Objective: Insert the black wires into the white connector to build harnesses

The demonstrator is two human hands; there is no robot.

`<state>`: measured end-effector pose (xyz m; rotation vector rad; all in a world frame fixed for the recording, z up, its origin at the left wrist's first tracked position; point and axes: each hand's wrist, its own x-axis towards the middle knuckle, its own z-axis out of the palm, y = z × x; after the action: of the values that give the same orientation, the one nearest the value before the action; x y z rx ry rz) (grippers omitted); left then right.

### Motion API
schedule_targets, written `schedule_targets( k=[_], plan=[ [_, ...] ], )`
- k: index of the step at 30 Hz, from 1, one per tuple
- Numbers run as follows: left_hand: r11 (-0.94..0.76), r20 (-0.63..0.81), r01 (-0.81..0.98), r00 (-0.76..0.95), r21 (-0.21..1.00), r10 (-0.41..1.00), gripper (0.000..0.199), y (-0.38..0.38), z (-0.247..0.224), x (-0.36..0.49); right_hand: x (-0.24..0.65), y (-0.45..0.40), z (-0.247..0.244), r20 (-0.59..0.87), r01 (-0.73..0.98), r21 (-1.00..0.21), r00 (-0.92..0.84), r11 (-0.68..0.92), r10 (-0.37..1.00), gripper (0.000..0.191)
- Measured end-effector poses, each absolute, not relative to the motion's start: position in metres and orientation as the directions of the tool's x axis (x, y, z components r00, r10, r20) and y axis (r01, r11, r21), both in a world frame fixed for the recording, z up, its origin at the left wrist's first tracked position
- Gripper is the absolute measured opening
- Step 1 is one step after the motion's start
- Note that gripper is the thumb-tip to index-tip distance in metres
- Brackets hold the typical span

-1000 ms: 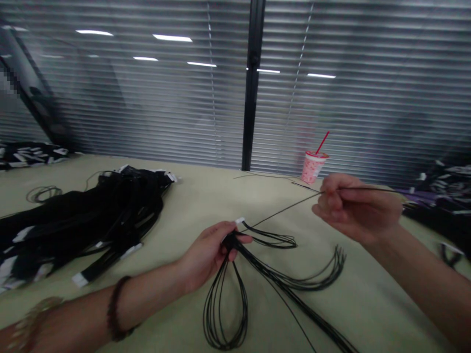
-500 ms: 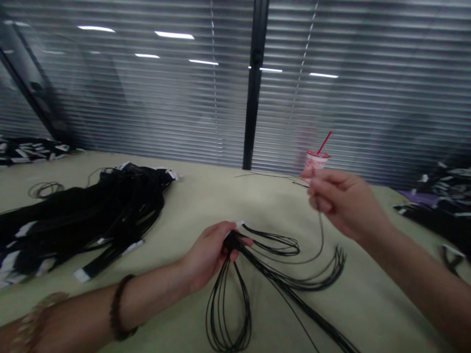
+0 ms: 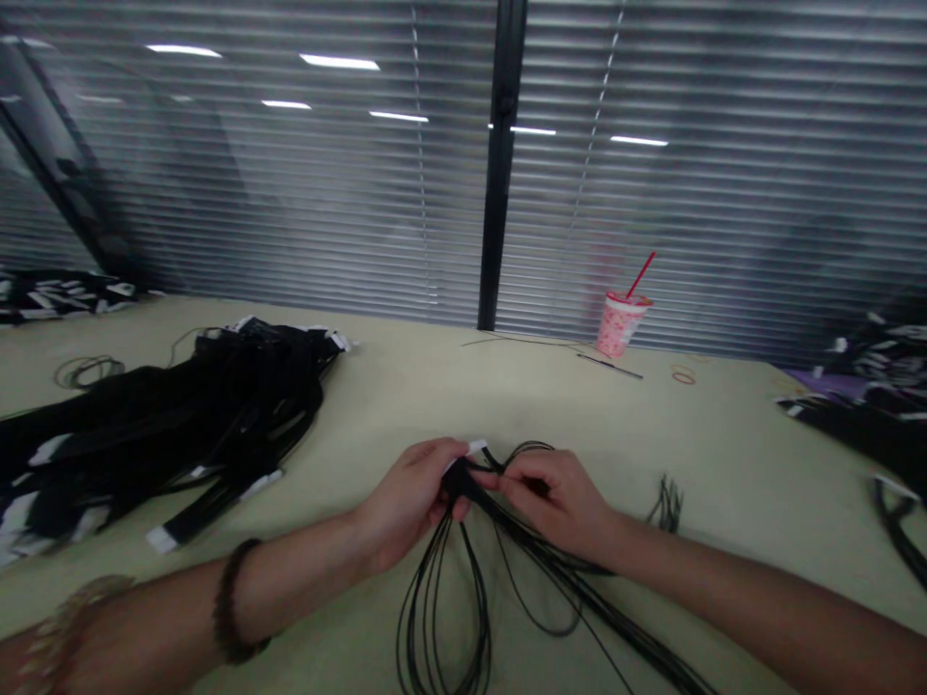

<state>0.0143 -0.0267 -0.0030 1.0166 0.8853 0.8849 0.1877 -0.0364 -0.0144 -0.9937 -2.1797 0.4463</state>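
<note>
Right hand (image 3: 561, 497) has come in from the right, near the cup (image 3: 621, 323), where it was drawing out a single thin wire; it is now at the black wire bundle (image 3: 458, 480), just beside the left fingertips. Left hand (image 3: 406, 497) is in much the same place, closed round the gathered part of the bundle, a white connector (image 3: 477, 447) showing above its thumb. Right hand is narrow, thumb and forefinger drawn together at the wires (what lies between the tips is too small to tell).

The bundle is held over the near middle of the surface (image 3: 391, 405) — loops hang below the left hand, long wires run off to the lower right. A slack thin wire (image 3: 554, 633) now sags under the bundle.

Reading: the pull outward appears over, and both hands now work at one spot. The pen (image 3: 612, 366) is fully uncovered.
</note>
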Motion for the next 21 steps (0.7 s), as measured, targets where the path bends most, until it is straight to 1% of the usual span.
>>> schedule_targets(
  k=[4,7,10,13,17,21],
  plan=[
    [0.297,-0.218,-0.156,0.389,0.942,0.895,0.019,-0.026,0.001,0.014,0.187,-0.039,-0.017,0.450,0.515,-0.565,-0.462,0.645,0.764,0.023],
    [0.325,-0.240,-0.163,0.395,0.932,0.887,0.019,-0.025,0.002,0.015,0.186,-0.039,-0.017,0.465,0.517,-0.549,-0.464,0.657,0.754,0.022],
    [0.320,-0.233,-0.170,0.397,0.932,0.888,0.018,-0.025,0.001,0.015,0.187,-0.038,-0.017,0.477,0.539,-0.531,-0.448,0.654,0.756,0.021],
    [0.304,-0.212,-0.161,0.424,0.939,0.881,0.019,-0.025,-0.001,0.014,0.186,-0.038,-0.019,0.491,0.580,-0.487,-0.437,0.653,0.754,0.021],
    [0.328,-0.221,-0.161,0.467,0.931,0.856,0.017,-0.023,-0.004,0.011,0.186,-0.039,-0.022,0.516,0.629,-0.404,-0.443,0.665,0.733,0.017],
    [0.338,-0.223,-0.174,0.470,0.925,0.854,0.017,-0.022,-0.006,0.010,0.186,-0.041,-0.025,0.532,0.652,-0.373,-0.433,0.660,0.728,0.017]
  ],
)
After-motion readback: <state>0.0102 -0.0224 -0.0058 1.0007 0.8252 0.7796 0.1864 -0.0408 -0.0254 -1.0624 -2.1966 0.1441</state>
